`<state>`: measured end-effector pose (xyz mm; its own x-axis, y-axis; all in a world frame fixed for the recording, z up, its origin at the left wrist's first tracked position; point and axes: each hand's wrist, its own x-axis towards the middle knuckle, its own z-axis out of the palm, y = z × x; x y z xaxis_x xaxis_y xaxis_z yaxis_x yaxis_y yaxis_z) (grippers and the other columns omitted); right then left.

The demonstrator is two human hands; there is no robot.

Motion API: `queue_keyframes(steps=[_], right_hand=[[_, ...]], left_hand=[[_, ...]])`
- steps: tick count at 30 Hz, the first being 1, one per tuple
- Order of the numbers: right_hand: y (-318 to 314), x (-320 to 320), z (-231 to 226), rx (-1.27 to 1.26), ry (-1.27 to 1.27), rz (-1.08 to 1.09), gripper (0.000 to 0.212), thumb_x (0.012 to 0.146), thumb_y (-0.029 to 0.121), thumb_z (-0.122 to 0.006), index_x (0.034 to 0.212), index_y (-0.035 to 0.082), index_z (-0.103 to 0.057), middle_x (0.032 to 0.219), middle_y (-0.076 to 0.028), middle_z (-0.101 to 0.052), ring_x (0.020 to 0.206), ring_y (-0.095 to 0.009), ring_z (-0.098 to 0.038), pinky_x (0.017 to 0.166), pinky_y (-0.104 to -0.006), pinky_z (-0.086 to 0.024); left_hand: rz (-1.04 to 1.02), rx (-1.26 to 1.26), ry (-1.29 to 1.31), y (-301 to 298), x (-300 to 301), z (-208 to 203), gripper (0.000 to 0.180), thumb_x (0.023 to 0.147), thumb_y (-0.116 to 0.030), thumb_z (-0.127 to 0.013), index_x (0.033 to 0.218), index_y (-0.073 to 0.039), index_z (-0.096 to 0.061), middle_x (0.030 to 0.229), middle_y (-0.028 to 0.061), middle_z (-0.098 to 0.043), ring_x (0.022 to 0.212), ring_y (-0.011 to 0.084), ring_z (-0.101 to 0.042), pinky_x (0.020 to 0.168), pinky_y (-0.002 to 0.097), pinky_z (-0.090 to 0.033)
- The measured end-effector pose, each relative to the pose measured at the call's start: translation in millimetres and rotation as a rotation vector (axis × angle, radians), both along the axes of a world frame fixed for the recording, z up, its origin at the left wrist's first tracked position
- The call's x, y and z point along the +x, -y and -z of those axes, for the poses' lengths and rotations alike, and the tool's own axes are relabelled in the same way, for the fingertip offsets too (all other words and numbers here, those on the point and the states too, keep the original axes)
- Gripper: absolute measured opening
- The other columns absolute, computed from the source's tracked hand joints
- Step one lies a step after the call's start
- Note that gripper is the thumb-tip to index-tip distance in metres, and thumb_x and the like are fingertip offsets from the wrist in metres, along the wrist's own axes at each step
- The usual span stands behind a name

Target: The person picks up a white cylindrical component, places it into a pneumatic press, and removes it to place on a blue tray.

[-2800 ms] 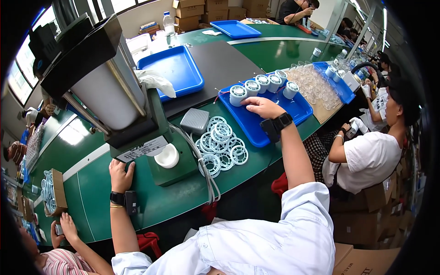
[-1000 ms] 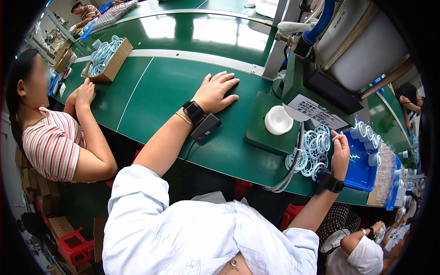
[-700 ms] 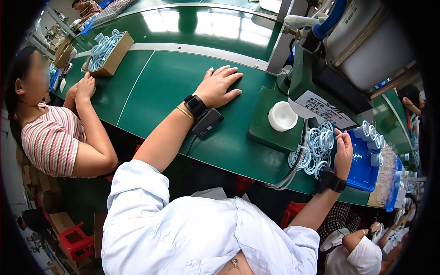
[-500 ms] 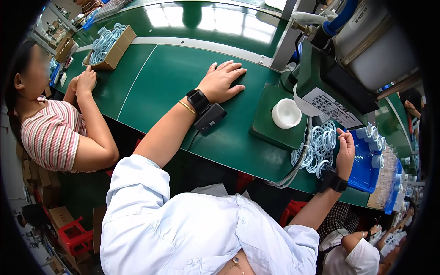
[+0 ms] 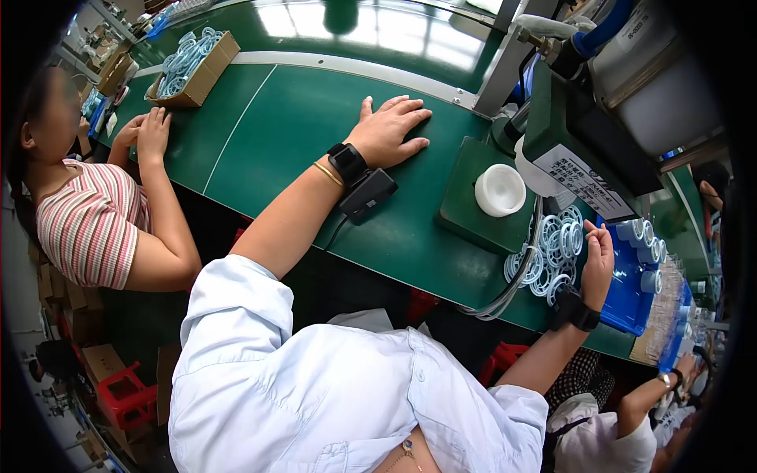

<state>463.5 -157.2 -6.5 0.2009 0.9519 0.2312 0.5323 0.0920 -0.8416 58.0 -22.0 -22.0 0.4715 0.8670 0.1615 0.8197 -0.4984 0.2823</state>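
Observation:
My left hand lies palm down on the green worktable, its fingers spread and holding nothing. Over at the right, my right hand is loosely bent, fingers a little apart, with nothing visible in it. It is between a pile of pale blue plastic rings and a blue tray. A round white cup-shaped fixture sits on the green base of a press, between my two hands.
The press head overhangs the base. Grey cables run down over the table edge. White-and-blue round parts line the tray's far side. A co-worker sits at left near a cardboard box of blue rings.
The view has shifted slightly, so the press and table sit a bit differently. My hands keep nearly the same places. A person at lower right has moved an arm.

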Motion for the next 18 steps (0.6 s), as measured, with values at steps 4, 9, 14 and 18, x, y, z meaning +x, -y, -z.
queue_keyframes(steps=[4, 9, 14, 18], right_hand=[[0, -1, -1, 0.001, -0.006, -0.003, 0.014, 0.094, 0.01, -0.043, 0.083, 0.002, -0.047, 0.11, -0.015, -0.062, 0.1, -0.015, -0.055, 0.113, -0.0381, -0.018], [1, -2, -1, 0.001, 0.003, 0.01, 0.014, 0.094, 0.01, -0.044, 0.084, 0.002, -0.048, 0.11, -0.015, -0.063, 0.099, -0.015, -0.055, 0.113, -0.0379, -0.018], [-1, -1, 1, 0.021, -0.005, 0.006, 0.013, 0.093, 0.009, -0.045, 0.083, 0.002, -0.048, 0.102, -0.011, -0.063, 0.095, -0.014, -0.055, 0.113, -0.0386, -0.019], [-2, -2, 4, 0.046, -0.023, 0.003, 0.012, 0.092, 0.008, -0.046, 0.083, 0.002, -0.049, 0.092, -0.006, -0.06, 0.089, -0.013, -0.053, 0.113, -0.0391, -0.019]], left_hand=[[-0.028, 0.002, -0.005, 4, 1, -3, 0.051, 0.088, -0.04, -0.053, 0.133, -0.017, -0.046, 0.141, 0.0056, -0.04, 0.134, 0.0246, -0.028, 0.104, 0.0627, -0.016], [-0.025, -0.008, 0.056, 5, 0, -4, 0.05, 0.086, -0.04, -0.054, 0.13, -0.017, -0.049, 0.139, 0.005, -0.042, 0.131, 0.0262, -0.03, 0.102, 0.0587, -0.019], [-0.011, 0.088, 0.046, 2, -2, 4, 0.049, 0.086, -0.039, -0.055, 0.13, -0.017, -0.05, 0.138, 0.0051, -0.043, 0.131, 0.0273, -0.031, 0.103, 0.0576, -0.02], [0.008, 0.097, 0.097, 2, -6, 6, 0.047, 0.086, -0.043, -0.056, 0.125, -0.016, -0.054, 0.135, 0.0049, -0.046, 0.13, 0.0272, -0.033, 0.103, 0.0588, -0.021]])
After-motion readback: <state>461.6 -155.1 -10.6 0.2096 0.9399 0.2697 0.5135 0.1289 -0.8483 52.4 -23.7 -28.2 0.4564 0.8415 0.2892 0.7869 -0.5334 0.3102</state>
